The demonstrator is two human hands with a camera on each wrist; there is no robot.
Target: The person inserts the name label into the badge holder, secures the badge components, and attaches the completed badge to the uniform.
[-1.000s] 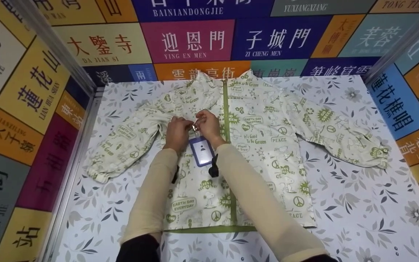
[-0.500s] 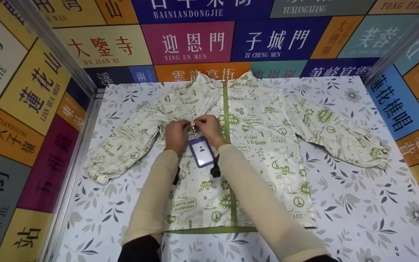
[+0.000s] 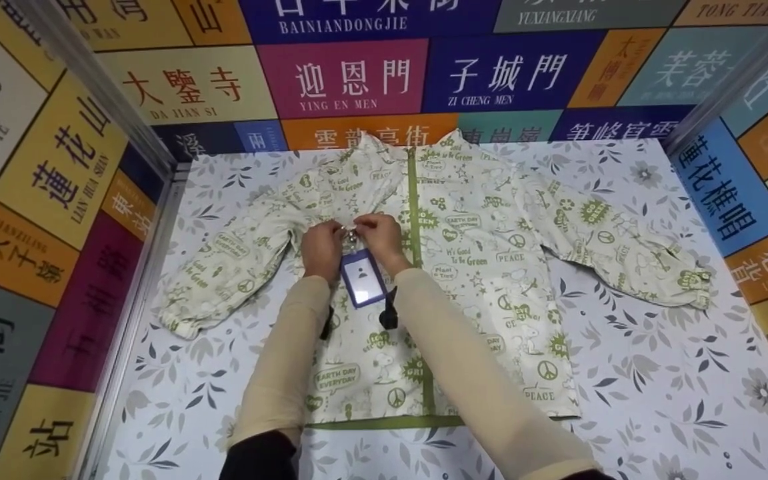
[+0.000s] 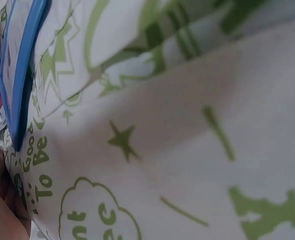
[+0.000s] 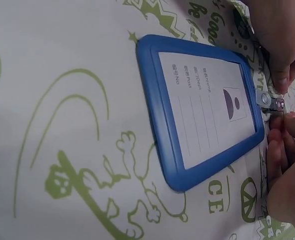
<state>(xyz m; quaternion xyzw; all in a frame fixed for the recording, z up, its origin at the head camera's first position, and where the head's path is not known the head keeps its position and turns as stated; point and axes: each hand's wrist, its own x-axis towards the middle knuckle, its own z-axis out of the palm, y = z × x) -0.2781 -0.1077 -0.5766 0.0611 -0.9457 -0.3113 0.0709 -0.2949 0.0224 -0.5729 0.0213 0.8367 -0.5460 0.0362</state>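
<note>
A pale jacket (image 3: pixel 484 280) with green print and a green zip strip lies spread on the table. On its front is a blue-framed badge holder (image 3: pixel 363 279) with a white card inside. A small metal clip (image 5: pixel 272 101) joins its top edge by a clear strap. My left hand (image 3: pixel 322 250) pinches at the clip from the left, fingers bent. From the other side, my right hand (image 3: pixel 381 241) pinches at the clip's far end with thumb and fingertips. Whether jacket fabric is also between the fingertips is hidden. In the left wrist view, the badge holder (image 4: pixel 18 85) stands tilted off the fabric.
A flower-patterned white surface (image 3: pixel 651 373) lies under the jacket. Colourful lettered panels (image 3: pixel 347 77) rise behind and along both sides, with a metal frame edge (image 3: pixel 147 293) at the left. Black straps (image 3: pixel 389 313) hang by the wrists.
My right fingers have come down a little beside the clip. The badge holder has shifted slightly left, and more of the clip shows between the hands. The jacket stays in place.
</note>
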